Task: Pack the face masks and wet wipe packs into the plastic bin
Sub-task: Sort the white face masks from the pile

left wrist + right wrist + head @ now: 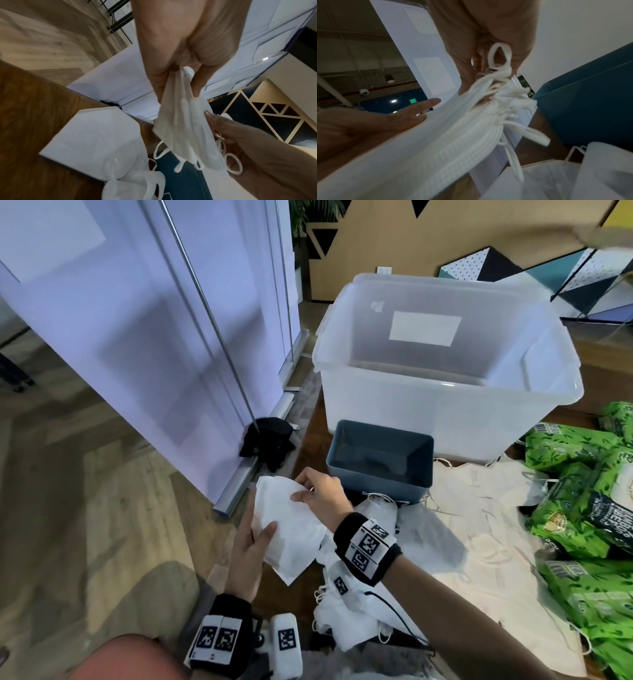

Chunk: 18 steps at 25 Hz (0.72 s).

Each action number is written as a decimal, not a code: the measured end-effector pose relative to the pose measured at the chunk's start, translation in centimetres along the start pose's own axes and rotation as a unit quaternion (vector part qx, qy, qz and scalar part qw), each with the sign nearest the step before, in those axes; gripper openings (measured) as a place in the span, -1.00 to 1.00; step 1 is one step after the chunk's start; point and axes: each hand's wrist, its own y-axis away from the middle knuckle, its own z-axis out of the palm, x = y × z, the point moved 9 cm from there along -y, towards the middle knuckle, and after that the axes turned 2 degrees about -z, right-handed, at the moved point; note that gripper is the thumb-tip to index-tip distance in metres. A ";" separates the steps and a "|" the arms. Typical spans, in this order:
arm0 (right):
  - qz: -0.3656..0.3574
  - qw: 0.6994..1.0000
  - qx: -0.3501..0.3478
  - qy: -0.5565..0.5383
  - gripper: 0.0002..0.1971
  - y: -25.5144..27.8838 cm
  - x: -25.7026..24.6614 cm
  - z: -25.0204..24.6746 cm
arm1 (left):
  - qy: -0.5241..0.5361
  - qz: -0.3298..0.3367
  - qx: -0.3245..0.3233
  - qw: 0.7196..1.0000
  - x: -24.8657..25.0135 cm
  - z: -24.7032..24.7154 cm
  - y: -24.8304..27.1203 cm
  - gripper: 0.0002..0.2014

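The head view alone shows the whole layout: a large clear plastic bin [445, 378] stands at the far side of the brown surface [310, 440], a small blue tub [378, 460] sits just in front of it, green wet wipe packs [582, 508] are heaped along the right edge, and loose white face masks [346, 611] lie at the near edge beside a pale cloth [479, 525]. It also shows a stack of masks [287, 529] held up over the left edge of the surface, near the blue tub and well short of the bin. The left wrist view adds what the head view hides: the left hand [175, 65] pinches the top of the stack [187, 132] between thumb and fingers, with ear loops dangling below and a single flat mask [92, 136] lying on the wood beneath. The right wrist view shows the stack's layered, ridged edges [436, 142] from the side and a bundle of ear loops [500, 65] gathered inside the curled fingers of the right hand [488, 47]. In the head view the left hand [250, 553] grips the near side of the stack with its thumb laid across the top, and the right hand [318, 491] closes over the far corner. Both hands are closed on the same stack.
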 end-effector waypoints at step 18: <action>-0.052 0.909 -0.196 0.364 -0.11 -0.7 6.1 8.6 | -0.176 0.025 0.098 0.979 2.3 -7.9 1.3 -0.62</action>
